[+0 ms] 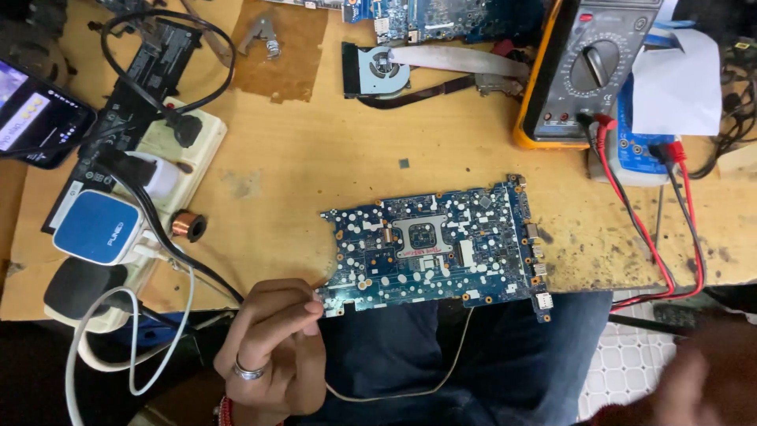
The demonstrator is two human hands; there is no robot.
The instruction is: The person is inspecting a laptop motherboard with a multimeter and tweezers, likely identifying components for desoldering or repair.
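Head view: blue circuit board [438, 248] lies lengthwise left-right, left hand [272, 347] touching its corner.

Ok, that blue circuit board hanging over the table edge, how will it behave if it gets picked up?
The blue circuit board is a flat, thin panel, so probably stiff and light. Its bare components look fragile. Its lower edge overhangs the table, so a downward push there might tip it.
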